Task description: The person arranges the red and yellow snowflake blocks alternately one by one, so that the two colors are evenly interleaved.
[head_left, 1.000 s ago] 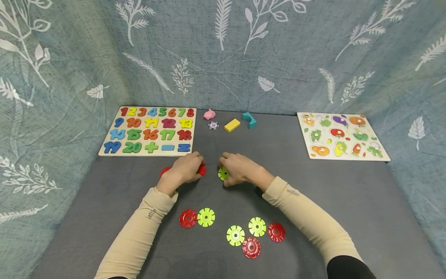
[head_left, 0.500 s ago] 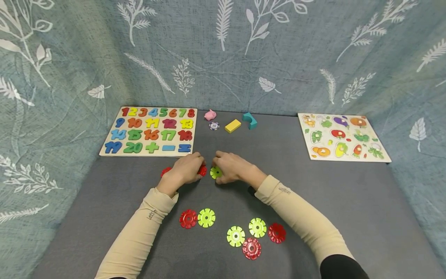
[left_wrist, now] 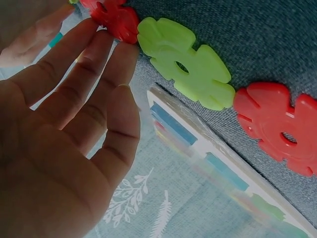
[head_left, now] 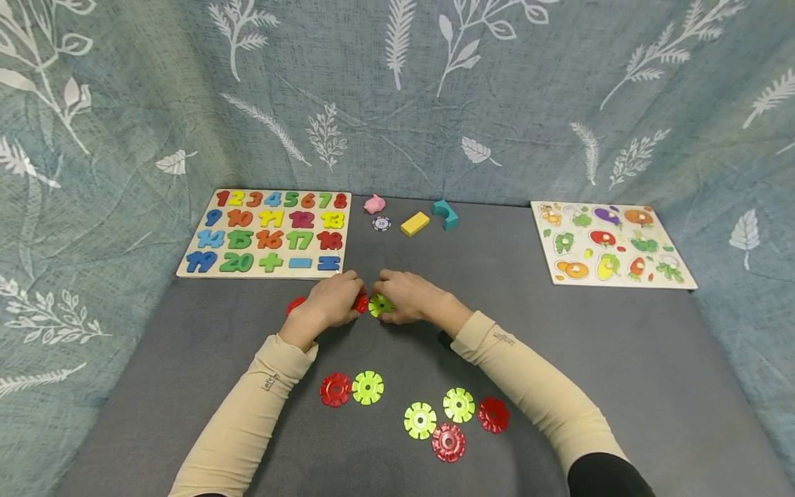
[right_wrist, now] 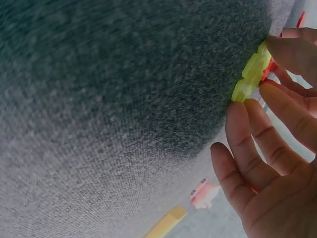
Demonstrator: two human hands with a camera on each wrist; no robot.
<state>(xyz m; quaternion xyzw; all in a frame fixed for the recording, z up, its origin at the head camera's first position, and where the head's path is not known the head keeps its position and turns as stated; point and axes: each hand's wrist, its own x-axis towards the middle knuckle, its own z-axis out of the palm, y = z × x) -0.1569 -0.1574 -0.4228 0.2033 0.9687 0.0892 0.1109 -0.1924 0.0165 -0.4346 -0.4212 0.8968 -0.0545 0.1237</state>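
A red notched plastic disc (head_left: 361, 303) lies flat under the fingertips of my left hand (head_left: 329, 302), which holds it by the edges. My right hand (head_left: 410, 298) pinches a lime-green notched disc (head_left: 378, 306) between thumb and fingers, right beside that red one; whether their edges touch is hard to tell. In the left wrist view a green disc (left_wrist: 173, 64) and a further red disc (left_wrist: 277, 126) continue the row, edge to edge. From above, the left hand hides that green disc and much of the far red one.
Nearer lie a red disc (head_left: 336, 390) beside a green disc (head_left: 368, 388), and several loose discs, among them a red one (head_left: 448, 442). Behind are a number board (head_left: 261, 270), a vegetable board (head_left: 590, 277), a pink pig (head_left: 375, 204), a poker chip (head_left: 381, 223) and blocks (head_left: 415, 223).
My right hand has slid left with the green disc, from a clear gap to right beside the red disc. The left hand has stayed in place.
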